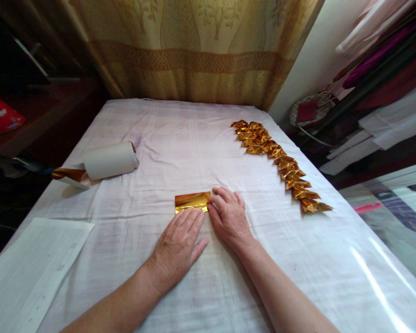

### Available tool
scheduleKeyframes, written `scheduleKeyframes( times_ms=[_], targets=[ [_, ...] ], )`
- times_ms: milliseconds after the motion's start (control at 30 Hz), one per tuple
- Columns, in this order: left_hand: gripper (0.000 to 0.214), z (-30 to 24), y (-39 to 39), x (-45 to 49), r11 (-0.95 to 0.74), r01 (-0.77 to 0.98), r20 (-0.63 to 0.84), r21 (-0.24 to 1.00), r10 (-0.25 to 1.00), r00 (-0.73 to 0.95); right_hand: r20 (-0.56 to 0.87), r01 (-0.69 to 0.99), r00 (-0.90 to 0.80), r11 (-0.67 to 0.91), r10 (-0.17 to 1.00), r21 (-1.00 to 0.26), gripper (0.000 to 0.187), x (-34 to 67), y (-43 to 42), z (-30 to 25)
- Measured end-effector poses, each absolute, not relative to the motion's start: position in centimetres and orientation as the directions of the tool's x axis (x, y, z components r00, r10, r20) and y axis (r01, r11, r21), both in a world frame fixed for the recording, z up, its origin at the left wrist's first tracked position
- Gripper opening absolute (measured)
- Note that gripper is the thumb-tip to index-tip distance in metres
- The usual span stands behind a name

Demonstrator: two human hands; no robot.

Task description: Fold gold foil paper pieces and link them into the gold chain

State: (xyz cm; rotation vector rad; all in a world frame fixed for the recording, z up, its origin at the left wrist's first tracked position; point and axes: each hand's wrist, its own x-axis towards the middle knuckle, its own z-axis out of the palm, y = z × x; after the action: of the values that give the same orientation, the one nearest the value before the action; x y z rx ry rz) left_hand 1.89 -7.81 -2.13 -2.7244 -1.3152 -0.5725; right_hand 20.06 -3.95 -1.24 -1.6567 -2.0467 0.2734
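A small rectangle of shiny gold foil paper (193,200) lies flat on the white cloth in front of me, a crease running along its near side. My left hand (182,239) rests on its near edge, fingers stretched out flat and close together, thumb apart. At the right end, my right hand (229,214) has its fingers bent, with the thumb and index finger at the paper's corner. The right fingertips partly cover that end. Folded gold foil pieces (284,169) form an overlapping row on the right side of the cloth.
A white-backed roll of gold foil (110,160) lies at the left, its loose end trailing. A printed sheet (38,273) is at the near left. A patterned curtain (190,51) hangs behind the cloth-covered surface (152,259). Hanging clothes (395,120) are on the right.
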Motion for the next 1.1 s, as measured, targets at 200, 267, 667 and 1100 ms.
scheduleKeyframes(
  times_ms=[200, 267, 667, 1100],
  targets=[
    [0.042, -2.2, -7.8, 2.1, -0.632, 0.763, 0.411, 0.138, 0.737, 0.536, 0.24, 0.868, -0.1, 0.203, 0.966, -0.454, 0.009, 19.3, -3.8, -0.8],
    [0.038, -2.1, -7.8, 2.2, -0.634, 0.759, 0.426, 0.148, 0.734, 0.529, 0.232, 0.873, -0.092, 0.19, 0.968, -0.449, 0.008, 19.1, -3.8, -0.8],
    [0.048, -2.4, -7.6, 1.9, -0.641, 0.758, 0.419, 0.117, 0.724, 0.548, 0.292, 0.838, -0.138, 0.269, 0.946, -0.474, 0.029, 20.5, -4.2, -2.5],
    [0.049, -2.2, -7.7, 2.2, -0.592, 0.792, 0.361, 0.152, 0.779, 0.513, 0.027, 0.94, -0.28, 0.28, 0.96, -0.192, 0.051, 20.0, -7.2, -1.1]
  ],
)
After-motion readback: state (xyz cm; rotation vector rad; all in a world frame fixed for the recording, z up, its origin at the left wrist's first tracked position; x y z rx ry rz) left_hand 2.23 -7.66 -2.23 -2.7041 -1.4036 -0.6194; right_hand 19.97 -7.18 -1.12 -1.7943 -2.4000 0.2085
